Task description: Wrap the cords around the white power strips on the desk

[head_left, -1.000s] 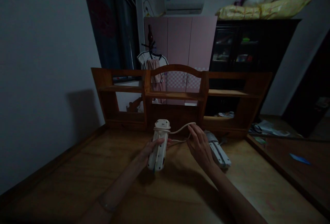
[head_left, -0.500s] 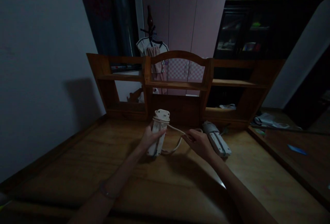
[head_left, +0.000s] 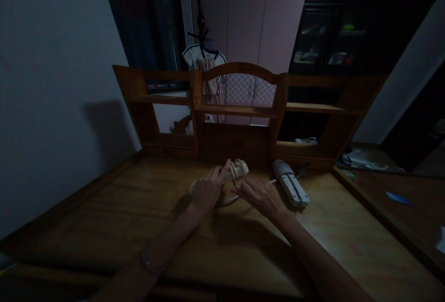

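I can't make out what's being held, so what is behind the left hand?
The left hand covers part of a white bar. Its far end shows, with cord looped around it. Whatever is on the covered stretch cannot be seen.

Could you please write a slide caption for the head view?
A person's left grip on a white power strip, right grip on its cord, above a wooden desktop.

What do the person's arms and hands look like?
Both forearms are bare as far as the picture shows, with no sleeves in sight. The left hand and right hand wear no gloves. A thin, pale, slightly shiny bracelet goes around the left forearm; none shows on the right one. It's too dark to see finer details.
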